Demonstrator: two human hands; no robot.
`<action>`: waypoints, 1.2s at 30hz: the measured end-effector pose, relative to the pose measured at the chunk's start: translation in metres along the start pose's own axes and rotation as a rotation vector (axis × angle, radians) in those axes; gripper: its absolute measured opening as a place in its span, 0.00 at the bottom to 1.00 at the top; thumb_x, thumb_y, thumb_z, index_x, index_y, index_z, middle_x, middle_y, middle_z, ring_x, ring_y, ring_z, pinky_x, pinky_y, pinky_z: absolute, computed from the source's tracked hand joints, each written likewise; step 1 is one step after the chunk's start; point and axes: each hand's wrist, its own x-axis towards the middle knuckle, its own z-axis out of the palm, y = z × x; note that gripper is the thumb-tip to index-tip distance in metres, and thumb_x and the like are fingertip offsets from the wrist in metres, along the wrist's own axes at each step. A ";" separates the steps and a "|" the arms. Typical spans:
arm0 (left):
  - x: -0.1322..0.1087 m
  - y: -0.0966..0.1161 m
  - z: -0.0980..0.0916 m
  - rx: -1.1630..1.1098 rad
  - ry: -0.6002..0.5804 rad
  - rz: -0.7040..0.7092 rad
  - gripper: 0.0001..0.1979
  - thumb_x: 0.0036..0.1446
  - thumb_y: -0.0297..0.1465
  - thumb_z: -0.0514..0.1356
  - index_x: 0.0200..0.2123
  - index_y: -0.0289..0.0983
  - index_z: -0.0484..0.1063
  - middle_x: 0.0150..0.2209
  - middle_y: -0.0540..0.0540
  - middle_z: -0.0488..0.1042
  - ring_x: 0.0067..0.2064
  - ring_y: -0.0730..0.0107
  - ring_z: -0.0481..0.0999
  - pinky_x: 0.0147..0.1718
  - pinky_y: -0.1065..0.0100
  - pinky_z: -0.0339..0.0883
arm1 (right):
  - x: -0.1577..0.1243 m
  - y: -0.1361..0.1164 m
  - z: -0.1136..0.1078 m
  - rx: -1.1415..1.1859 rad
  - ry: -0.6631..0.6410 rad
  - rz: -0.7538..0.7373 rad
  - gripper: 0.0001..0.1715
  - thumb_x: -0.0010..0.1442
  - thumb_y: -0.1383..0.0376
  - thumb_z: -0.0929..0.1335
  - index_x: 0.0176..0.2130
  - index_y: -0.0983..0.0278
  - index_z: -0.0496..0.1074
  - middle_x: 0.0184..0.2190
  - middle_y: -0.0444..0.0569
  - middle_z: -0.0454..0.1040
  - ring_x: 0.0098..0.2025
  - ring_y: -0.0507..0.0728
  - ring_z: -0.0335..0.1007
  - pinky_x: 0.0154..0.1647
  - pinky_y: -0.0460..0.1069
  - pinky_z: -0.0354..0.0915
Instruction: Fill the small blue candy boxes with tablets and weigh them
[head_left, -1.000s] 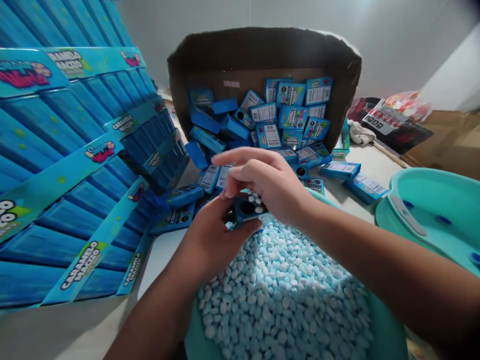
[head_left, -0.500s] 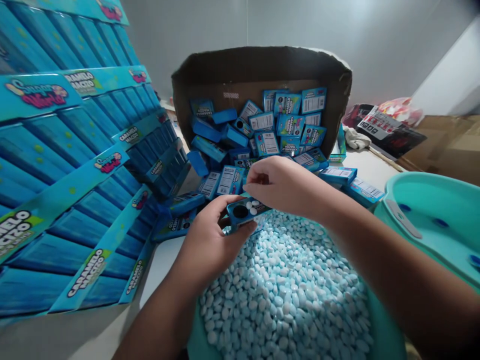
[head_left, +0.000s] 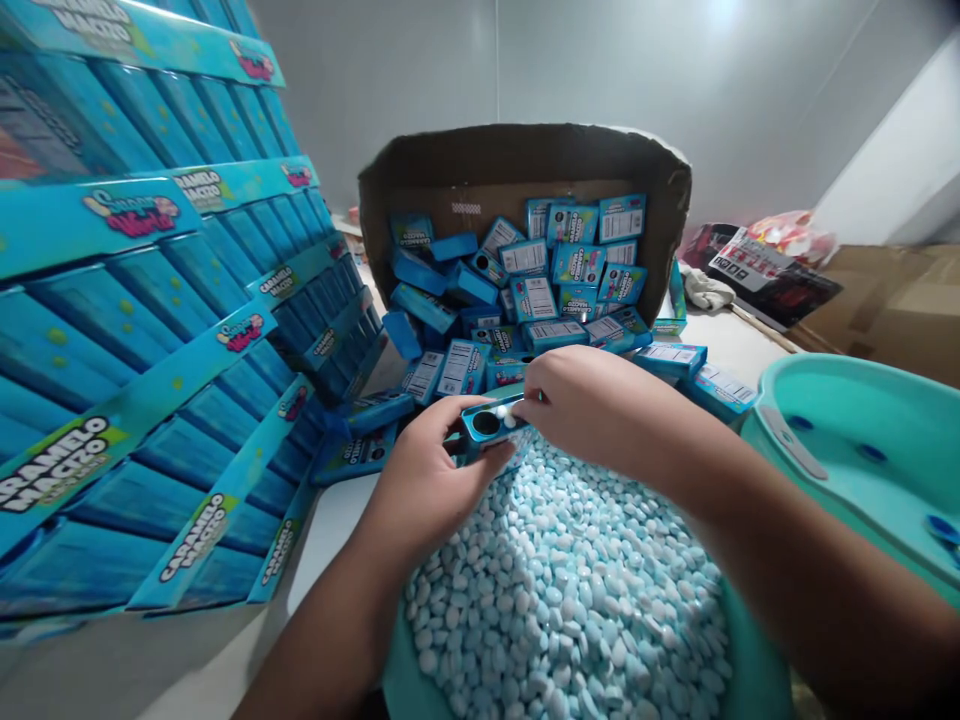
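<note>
My left hand grips a small blue candy box between thumb and fingers, its narrow face turned up. That face has a dark round spot and a few white candies lying beside it. Closed in a pinch, my right hand touches the right end of the same face, close to the candies. Whatever its fingertips hold is hidden. Directly below both hands, a teal tub is heaped with pale blue and white candies.
A tall stack of blue display trays rises at the left. Behind my hands, an open cardboard carton lies on its side, with several small blue boxes spilling out. Another teal tub with dark blue pieces inside stands right.
My right hand has shifted slightly right and down, its fingertips now lower against the box's top face by the candies. My left hand still holds the box. The whole view has tilted a little.
</note>
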 end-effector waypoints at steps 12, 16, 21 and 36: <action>-0.001 0.001 -0.001 0.006 -0.043 0.021 0.19 0.54 0.38 0.66 0.50 0.41 0.75 0.46 0.44 0.80 0.47 0.55 0.80 0.48 0.56 0.73 | 0.001 -0.006 0.002 0.220 -0.022 -0.066 0.11 0.53 0.72 0.66 0.22 0.63 0.70 0.21 0.45 0.71 0.23 0.51 0.58 0.22 0.50 0.47; -0.001 0.002 -0.001 0.009 -0.047 -0.013 0.19 0.54 0.37 0.67 0.50 0.43 0.74 0.46 0.45 0.80 0.46 0.56 0.80 0.43 0.60 0.74 | 0.001 -0.003 0.006 0.381 -0.035 -0.073 0.10 0.56 0.69 0.65 0.27 0.62 0.76 0.22 0.45 0.74 0.23 0.51 0.62 0.21 0.49 0.49; -0.001 0.003 0.000 0.002 -0.054 -0.036 0.18 0.55 0.36 0.66 0.49 0.43 0.74 0.44 0.47 0.80 0.44 0.59 0.80 0.39 0.63 0.73 | 0.007 0.001 0.011 0.559 -0.030 -0.124 0.10 0.54 0.72 0.66 0.32 0.62 0.77 0.27 0.43 0.77 0.28 0.51 0.70 0.25 0.46 0.59; -0.004 0.001 -0.002 -0.103 0.283 0.137 0.34 0.52 0.38 0.69 0.61 0.42 0.64 0.51 0.42 0.77 0.47 0.60 0.80 0.44 0.62 0.75 | 0.020 0.004 0.018 0.609 0.420 -0.193 0.07 0.59 0.69 0.65 0.35 0.65 0.74 0.31 0.45 0.74 0.31 0.51 0.66 0.32 0.46 0.61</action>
